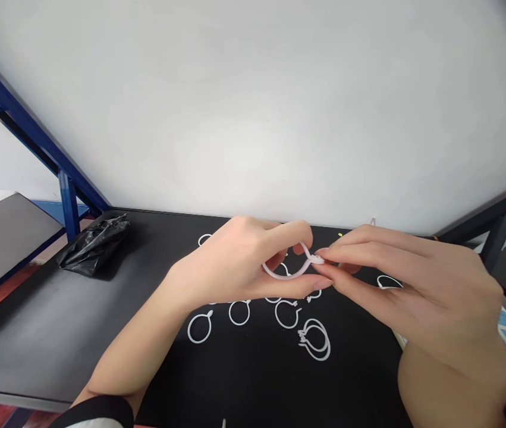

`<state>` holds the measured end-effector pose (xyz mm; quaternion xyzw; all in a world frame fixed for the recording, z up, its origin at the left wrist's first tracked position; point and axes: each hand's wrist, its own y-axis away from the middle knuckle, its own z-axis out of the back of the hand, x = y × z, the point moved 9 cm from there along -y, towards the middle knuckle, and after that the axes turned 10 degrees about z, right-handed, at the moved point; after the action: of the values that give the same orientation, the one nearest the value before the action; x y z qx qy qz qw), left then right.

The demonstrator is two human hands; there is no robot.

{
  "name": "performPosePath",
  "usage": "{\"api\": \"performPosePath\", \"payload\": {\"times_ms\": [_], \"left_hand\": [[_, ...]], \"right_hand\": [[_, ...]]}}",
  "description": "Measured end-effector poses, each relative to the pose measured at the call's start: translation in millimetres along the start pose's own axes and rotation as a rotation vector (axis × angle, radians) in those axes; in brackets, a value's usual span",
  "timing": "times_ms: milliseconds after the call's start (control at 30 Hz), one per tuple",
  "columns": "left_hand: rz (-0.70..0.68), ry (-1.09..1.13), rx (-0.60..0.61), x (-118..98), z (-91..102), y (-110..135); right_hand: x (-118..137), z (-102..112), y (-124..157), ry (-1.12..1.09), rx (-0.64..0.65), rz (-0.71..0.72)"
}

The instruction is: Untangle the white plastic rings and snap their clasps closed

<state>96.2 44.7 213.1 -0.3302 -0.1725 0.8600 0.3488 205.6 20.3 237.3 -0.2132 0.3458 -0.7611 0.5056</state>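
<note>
Pinched from both sides: my left hand (pixel 239 261) curls thumb and forefinger around the far arc of the white ring (pixel 297 274), and my right hand (pixel 413 279) closes its fingertips on the small clasp end where the loop meets. Ring sits in the air between the hands, above the middle of the black table (pixel 56 333), not touching it. Judging by look: thin plastic, very light, springy rather than stiff, smooth enough to slip; the clasp tabs seem the weak point. Best hold seems to be on the band just beside the clasp, pads flat, light pressure. Below lie loose rings (pixel 200 327), spread flat, and a doubled pair (pixel 314 339) nearer me. Crumpled black bag (pixel 94 245) rests far left, near the blue frame (pixel 69 205).
</note>
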Motion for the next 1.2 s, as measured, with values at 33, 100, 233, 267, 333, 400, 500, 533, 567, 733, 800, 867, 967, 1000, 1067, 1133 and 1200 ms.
{"api": "performPosePath", "payload": {"times_ms": [33,100,233,267,333,400,500,533,567,733,800,867,967,1000,1067,1133,1200], "left_hand": [[-0.002,-0.01,0.003,0.0,-0.1,0.0],[-0.007,-0.028,0.006,0.0,-0.1,0.3],[-0.017,-0.041,0.009,-0.4,0.4,1.0],[-0.019,-0.041,0.008,-0.6,0.5,1.2],[-0.02,-0.043,0.003,-0.8,0.8,1.5],[-0.024,-0.041,-0.012,-1.2,1.5,1.6],[-0.033,-0.024,-0.038,-2.2,2.9,1.6],[-0.035,-0.015,-0.043,-2.5,3.1,1.6],[-0.036,-0.006,-0.044,-2.7,3.1,1.5],[-0.013,0.022,-0.028,-2.0,3.3,1.2],[-0.002,0.029,-0.018,-1.6,3.5,1.4],[0.011,0.027,-0.004,-0.8,3.1,1.5],[0.028,0.017,0.012,0.0,2.2,1.1],[0.032,0.016,0.017,0.1,2.0,0.9],[0.036,0.014,0.032,0.6,1.5,0.3],[0.046,0.004,0.058,3.0,0.5,-0.3],[0.075,-0.039,0.042,9.2,3.2,-1.3]], "right_hand": [[-0.2,-0.1,0.3,-0.001,0.001,0.0],[-0.3,0.3,0.5,0.003,-0.002,0.001],[0.5,0.8,-0.4,0.029,0.003,0.012],[0.6,0.6,-0.7,0.033,0.008,0.011],[0.6,0.4,-0.9,0.035,0.013,0.008],[1.2,1.0,-0.6,0.025,0.004,0.008],[2.0,1.9,0.4,0.014,-0.007,0.006],[2.1,1.7,0.7,0.014,-0.005,0.003],[2.1,1.5,0.8,0.016,-0.001,0.002],[2.7,1.9,-0.3,0.018,-0.001,0.01],[1.4,2.2,-0.7,0.007,-0.006,-0.007],[-0.9,1.3,-0.6,-0.002,0.0,-0.044],[-1.2,-1.6,-0.6,-0.01,0.022,-0.07],[-0.2,-2.8,-0.8,-0.015,0.027,-0.065],[0.4,-4.5,-1.2,-0.025,0.026,-0.058],[-2.5,-7.1,-1.2,-0.034,0.022,-0.068],[-8.5,-11.5,-1.0,-0.056,0.018,-0.083]]}}
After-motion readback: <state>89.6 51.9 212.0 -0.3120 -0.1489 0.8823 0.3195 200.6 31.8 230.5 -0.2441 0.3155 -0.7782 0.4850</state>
